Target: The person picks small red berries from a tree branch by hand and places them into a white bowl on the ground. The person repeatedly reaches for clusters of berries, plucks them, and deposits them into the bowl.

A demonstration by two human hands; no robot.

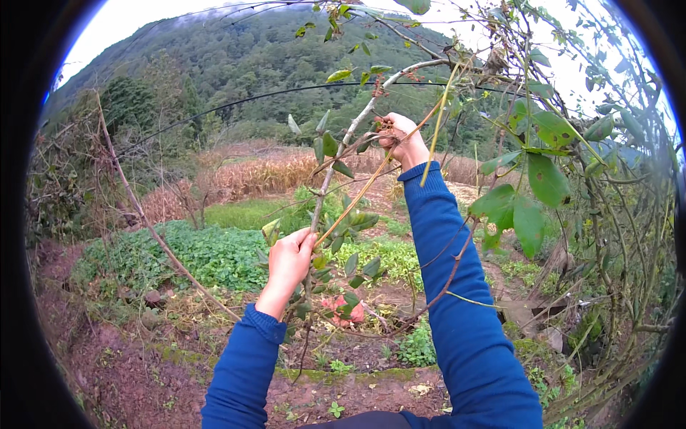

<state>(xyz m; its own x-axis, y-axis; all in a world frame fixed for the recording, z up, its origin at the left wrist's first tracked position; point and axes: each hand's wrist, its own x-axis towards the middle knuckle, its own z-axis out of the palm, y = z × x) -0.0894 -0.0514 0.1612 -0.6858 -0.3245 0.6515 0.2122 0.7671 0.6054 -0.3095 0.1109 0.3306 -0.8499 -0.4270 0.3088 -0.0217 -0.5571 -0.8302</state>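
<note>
A thin grey branch (pixel 366 111) arches down from the upper right through the middle of the view. Its lower part carries dark green leaves, and my left hand (pixel 288 263) is closed around it there. Higher up, beside the branch, my right hand (pixel 406 143) is raised with its fingers pinched on a small reddish-brown cluster (pixel 386 131). That hand partly hides the cluster. A yellowish dry stem (pixel 355 203) slants between the two hands. Another small reddish cluster (pixel 379 87) hangs by the branch above my right hand.
Large green leaves (pixel 547 179) and tangled stems crowd the right side. A bare stick (pixel 153 229) leans on the left. A dark cable (pixel 250 101) crosses behind. Beyond lie a green leafy crop bed (pixel 179 254), dry stalks (pixel 268 171) and a wooded hill. Something pinkish-red (pixel 341 312) lies below the branch.
</note>
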